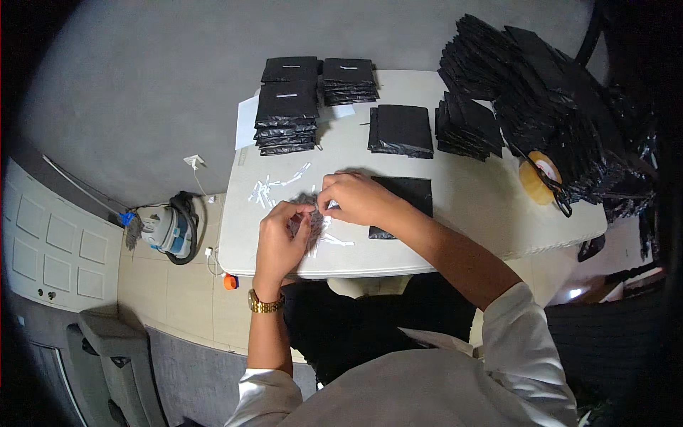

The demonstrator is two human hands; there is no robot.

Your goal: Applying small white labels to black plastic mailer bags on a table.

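My left hand [283, 231], with a gold watch at the wrist, is closed with thumb and fingers around a grey crinkled piece [313, 238] of what looks like thin film. My right hand [359, 199] pinches close beside it, fingertips almost meeting the left ones. A bit of white shows under its fingers; what it grips is too small to make out. Loose narrow white paper strips [265, 191] lie scattered left of and below the hands. Partly under my right wrist rests a flat black plastic packet [409, 191].
Black packet stacks [287, 107], some topped with a white strip, stand at the back left of the white table [491, 231]. Another stack [402, 130] sits mid-table. A large black pile [541, 85], a tape roll [539, 178] and black-handled scissors [562, 201] occupy the right.
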